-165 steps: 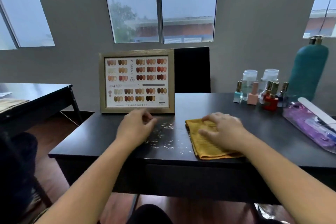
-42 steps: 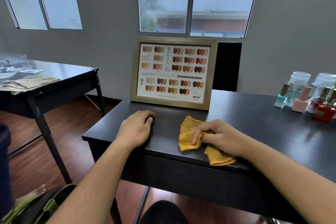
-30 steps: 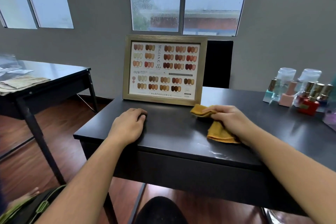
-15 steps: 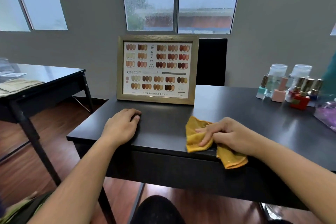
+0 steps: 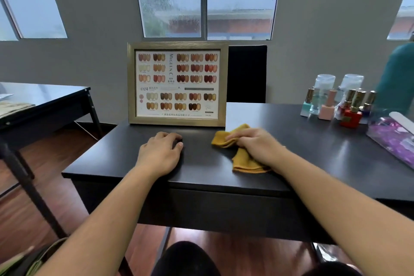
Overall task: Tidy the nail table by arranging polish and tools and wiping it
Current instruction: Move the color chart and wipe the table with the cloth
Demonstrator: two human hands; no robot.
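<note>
Dark nail table [image 5: 201, 177] is getting wiped: left hand [image 5: 160, 154] is lying flat and empty, bracing; right hand [image 5: 257, 147] is pressing the bunched yellow cloth [image 5: 243, 163] down. Farther back, polish bottles [image 5: 340, 105] are standing grouped clear at right.

**Readable text on your table**

On the framed colour chart [image 5: 178, 84] in front of you, you can read "MIGEEN C" running vertically and "024" at mid-left. The smaller print along its bottom edge is too fine to make out.

mustard cloth [image 5: 243, 163], black table [image 5: 313, 141], gold frame [image 5: 132, 83]
</note>
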